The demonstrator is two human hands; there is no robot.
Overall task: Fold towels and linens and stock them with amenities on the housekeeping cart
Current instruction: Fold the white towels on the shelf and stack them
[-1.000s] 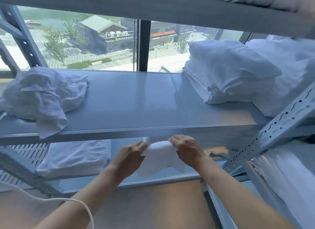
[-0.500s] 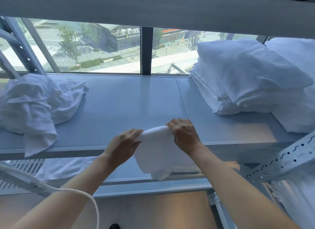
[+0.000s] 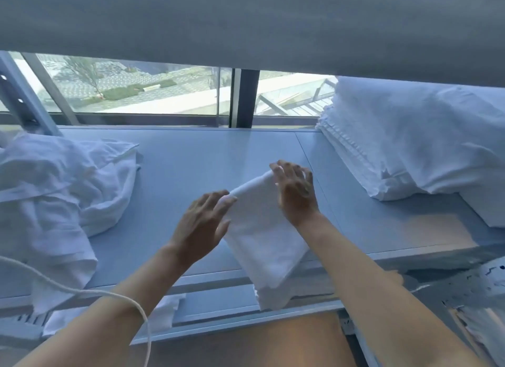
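A folded white towel (image 3: pixel 262 238) hangs over the grey shelf (image 3: pixel 207 158), its lower end dropping past the shelf's front edge. My left hand (image 3: pixel 202 224) pinches the towel's top left corner, fingers nearly straight. At the top right corner my right hand (image 3: pixel 296 191) holds it with fingers spread above the edge and the thumb hidden behind the cloth. The top edge slants up to the right.
A crumpled heap of white linen (image 3: pixel 54 199) lies on the shelf's left end. A tall stack of folded linens (image 3: pixel 404 145) fills the right end. Another shelf (image 3: pixel 246 24) runs close overhead. Folded cloth (image 3: pixel 164 312) lies on the lower shelf. A white cord (image 3: pixel 82 291) crosses my left forearm.
Both hands have lifted the towel from below the shelf's front edge up and forward over the shelf top. My fingers have spread, and the towel has unrolled and hangs longer.
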